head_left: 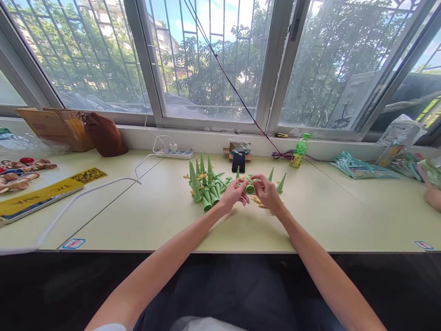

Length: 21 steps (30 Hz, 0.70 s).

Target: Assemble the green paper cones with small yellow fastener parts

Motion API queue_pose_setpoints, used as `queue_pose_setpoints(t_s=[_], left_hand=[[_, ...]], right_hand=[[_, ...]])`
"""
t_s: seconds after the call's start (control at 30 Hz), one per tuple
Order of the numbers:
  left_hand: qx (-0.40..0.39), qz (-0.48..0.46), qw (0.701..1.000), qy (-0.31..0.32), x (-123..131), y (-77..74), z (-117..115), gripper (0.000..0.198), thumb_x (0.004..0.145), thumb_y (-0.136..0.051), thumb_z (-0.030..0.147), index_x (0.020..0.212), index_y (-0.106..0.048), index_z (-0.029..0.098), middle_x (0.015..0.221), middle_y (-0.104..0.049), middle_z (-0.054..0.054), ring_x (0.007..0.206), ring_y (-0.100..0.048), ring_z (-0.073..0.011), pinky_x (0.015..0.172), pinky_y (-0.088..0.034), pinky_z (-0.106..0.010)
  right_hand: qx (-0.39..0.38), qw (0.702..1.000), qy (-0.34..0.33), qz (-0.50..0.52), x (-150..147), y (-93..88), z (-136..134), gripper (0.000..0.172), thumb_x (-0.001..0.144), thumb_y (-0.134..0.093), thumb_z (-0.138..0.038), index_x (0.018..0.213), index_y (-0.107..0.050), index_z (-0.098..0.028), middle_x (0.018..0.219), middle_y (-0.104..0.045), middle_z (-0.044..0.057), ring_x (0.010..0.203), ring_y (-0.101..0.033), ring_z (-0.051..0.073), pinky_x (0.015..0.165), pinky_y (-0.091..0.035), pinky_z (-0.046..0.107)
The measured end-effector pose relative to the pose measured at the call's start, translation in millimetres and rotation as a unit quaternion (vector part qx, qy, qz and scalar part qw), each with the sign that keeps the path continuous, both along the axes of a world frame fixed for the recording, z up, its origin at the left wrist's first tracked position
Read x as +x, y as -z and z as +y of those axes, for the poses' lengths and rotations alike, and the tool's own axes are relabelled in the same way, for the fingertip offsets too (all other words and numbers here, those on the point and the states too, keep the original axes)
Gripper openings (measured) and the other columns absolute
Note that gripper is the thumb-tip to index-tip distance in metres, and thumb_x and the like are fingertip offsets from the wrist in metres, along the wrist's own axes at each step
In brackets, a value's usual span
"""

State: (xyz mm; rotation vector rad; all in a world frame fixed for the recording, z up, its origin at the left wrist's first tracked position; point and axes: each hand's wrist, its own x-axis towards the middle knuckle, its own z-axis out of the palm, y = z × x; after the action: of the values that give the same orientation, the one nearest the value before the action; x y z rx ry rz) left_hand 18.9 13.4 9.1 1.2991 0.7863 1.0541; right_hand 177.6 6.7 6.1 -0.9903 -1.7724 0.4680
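Note:
My left hand and my right hand meet over the middle of the table, fingertips pinched close together. Between them sits a small green plastic cone, its round open end facing me. The left fingers grip this cone. My right thumb and forefinger close at its other side; whether they also hold a small part is hidden. To the left stand and lie several green cones with small yellow pieces on them. Loose yellow pieces lie under my right hand. Another green cone stands upright just right of it.
Behind my hands lies a black phone. A green drink bottle and a power strip stand by the window. A white cable crosses the left side. At the far right, another person's hand reaches near plastic bags.

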Motion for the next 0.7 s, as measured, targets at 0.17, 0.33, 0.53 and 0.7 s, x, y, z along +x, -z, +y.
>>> queue_pose_setpoints(t_s=[0.17, 0.33, 0.53, 0.7], left_hand=[[0.036, 0.004, 0.999, -0.012, 0.2, 1.9, 0.0, 0.046, 0.078, -0.069, 0.055, 0.097, -0.05, 0.019, 0.059, -0.054, 0.005, 0.042, -0.059, -0.0116, 0.037, -0.042, -0.019], [0.056, 0.007, 0.998, -0.013, 0.4, 2.1, -0.6, 0.048, 0.075, -0.071, 0.055, 0.098, -0.051, 0.018, 0.063, -0.057, 0.005, 0.042, -0.059, -0.011, 0.037, -0.041, -0.019], [0.061, 0.019, 0.998, -0.022, -0.2, 3.0, -0.1, 0.052, 0.072, -0.074, 0.053, 0.102, -0.049, 0.019, 0.068, -0.059, 0.003, 0.043, -0.059, -0.01, 0.037, -0.042, -0.018], [0.104, 0.039, 0.993, -0.032, -0.8, 3.6, -0.6, 0.053, 0.075, -0.072, 0.051, 0.109, -0.046, 0.02, 0.069, -0.056, 0.006, 0.041, -0.057, -0.0097, 0.036, -0.043, -0.019]], right_hand=[[-0.004, 1.0, 0.011, -0.008, 1.4, 3.1, 2.4, 0.036, 0.095, -0.042, -0.05, 0.104, -0.057, -0.018, 0.059, -0.05, -0.003, 0.048, -0.04, 0.011, 0.048, -0.034, 0.024], [-0.003, 1.0, 0.015, -0.021, 2.6, 7.0, 6.0, 0.033, 0.096, -0.042, -0.046, 0.105, -0.057, -0.018, 0.059, -0.052, -0.003, 0.048, -0.038, 0.01, 0.048, -0.033, 0.024], [-0.003, 0.999, 0.028, -0.037, 2.5, 7.4, 6.9, 0.032, 0.096, -0.043, -0.046, 0.103, -0.058, -0.018, 0.058, -0.052, -0.003, 0.046, -0.036, 0.01, 0.048, -0.032, 0.024], [0.004, 0.998, 0.038, -0.047, 2.1, 6.0, 5.2, 0.03, 0.095, -0.044, -0.044, 0.101, -0.059, -0.019, 0.058, -0.055, -0.002, 0.047, -0.041, 0.012, 0.049, -0.034, 0.025]])
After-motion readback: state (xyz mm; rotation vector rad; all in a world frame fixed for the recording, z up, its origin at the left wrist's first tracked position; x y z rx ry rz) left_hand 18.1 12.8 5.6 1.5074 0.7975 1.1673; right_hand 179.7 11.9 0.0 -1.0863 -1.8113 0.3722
